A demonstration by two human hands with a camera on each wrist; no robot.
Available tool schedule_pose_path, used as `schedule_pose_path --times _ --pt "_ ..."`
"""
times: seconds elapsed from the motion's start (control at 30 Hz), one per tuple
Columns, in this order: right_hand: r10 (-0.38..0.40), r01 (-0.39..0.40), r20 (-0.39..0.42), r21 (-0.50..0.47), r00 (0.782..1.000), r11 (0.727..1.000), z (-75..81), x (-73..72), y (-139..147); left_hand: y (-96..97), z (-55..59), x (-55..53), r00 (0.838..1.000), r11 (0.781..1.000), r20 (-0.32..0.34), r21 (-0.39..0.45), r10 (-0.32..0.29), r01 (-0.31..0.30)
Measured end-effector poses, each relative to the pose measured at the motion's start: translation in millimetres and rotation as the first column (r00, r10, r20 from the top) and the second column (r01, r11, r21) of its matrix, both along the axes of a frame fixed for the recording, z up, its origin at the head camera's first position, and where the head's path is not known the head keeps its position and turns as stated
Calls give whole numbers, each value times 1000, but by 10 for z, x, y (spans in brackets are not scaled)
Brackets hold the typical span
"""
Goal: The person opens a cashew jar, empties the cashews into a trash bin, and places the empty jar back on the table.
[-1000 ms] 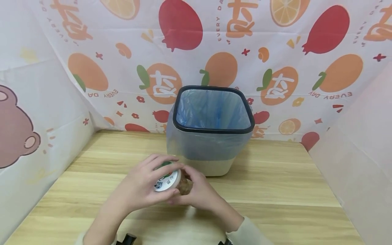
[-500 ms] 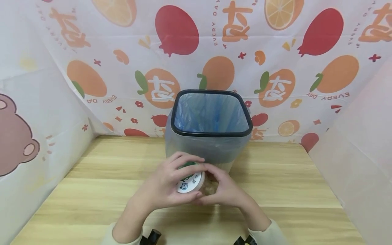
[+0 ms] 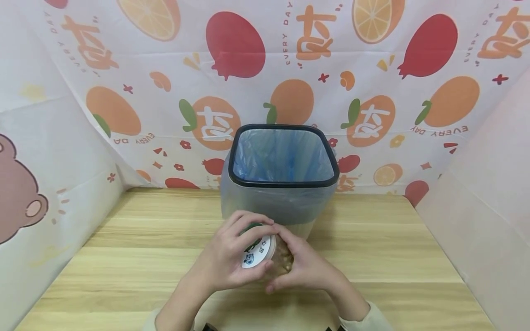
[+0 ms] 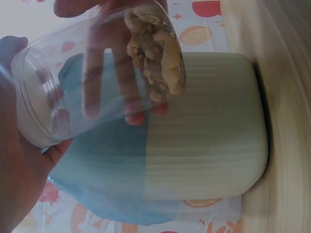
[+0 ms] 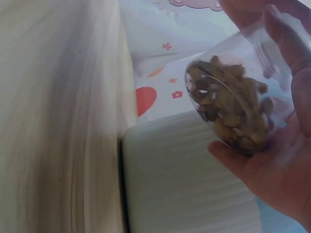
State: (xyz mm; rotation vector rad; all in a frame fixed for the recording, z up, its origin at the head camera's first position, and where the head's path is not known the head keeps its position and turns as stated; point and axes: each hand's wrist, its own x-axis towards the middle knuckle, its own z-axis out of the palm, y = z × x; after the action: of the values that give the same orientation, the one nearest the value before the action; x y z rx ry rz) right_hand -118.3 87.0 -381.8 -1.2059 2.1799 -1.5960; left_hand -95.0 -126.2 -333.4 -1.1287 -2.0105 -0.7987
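Note:
Both hands hold a clear plastic jar (image 3: 283, 258) in front of the bin, tilted in the head view. Its round lid (image 3: 257, 253) is white with a green print and dark lettering. My left hand (image 3: 225, 257) grips the jar at the lid end, fingers over the top and thumb below. My right hand (image 3: 308, 264) curls round the jar's body, thumb along its lower side. Inside, tan nuts that look like cashews (image 4: 158, 53) gather at the bottom end, and the right wrist view shows these nuts (image 5: 228, 102) through the clear base.
A pale waste bin (image 3: 285, 184) with a black rim and a bluish bag lining it stands at the back middle of the wooden table (image 3: 381, 257). Behind it hangs a fruit-print cloth (image 3: 165, 105), with white cloth walls on both sides.
The hands have carried the jar rightward, to just in front of the bin. More of the nuts now shows between the hands. The head view has shifted slightly.

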Motion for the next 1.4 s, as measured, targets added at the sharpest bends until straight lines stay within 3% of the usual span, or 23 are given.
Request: schedule_pose_path --times 0.2,0.3,0.5,0.63,0.9,1.17,1.4 --pt "-57 61 -106 36 993 997 6 -66 4 -56 -27 -61 996 999 91 -25 -23 25" --pt "-35 38 -93 35 995 999 -4 -90 37 -78 -41 -75 991 998 130 -44 -42 48" --pt "24 -23 -36 37 999 999 -2 -75 99 -62 -94 -49 988 997 149 -67 -32 42" --pt "13 -11 -41 45 999 999 8 -41 104 -45 -110 -43 992 998 126 -51 -24 30" --pt "-69 71 -123 12 990 997 31 22 26 3 -119 -78 999 1000 -28 2 16 -16" --pt "-185 192 -240 4 953 981 10 88 -94 13 -115 -60 999 998 -23 43 49 -48" --pt "-243 255 -252 12 937 967 -6 137 -139 16 -99 -48 999 997 2 59 52 -52"
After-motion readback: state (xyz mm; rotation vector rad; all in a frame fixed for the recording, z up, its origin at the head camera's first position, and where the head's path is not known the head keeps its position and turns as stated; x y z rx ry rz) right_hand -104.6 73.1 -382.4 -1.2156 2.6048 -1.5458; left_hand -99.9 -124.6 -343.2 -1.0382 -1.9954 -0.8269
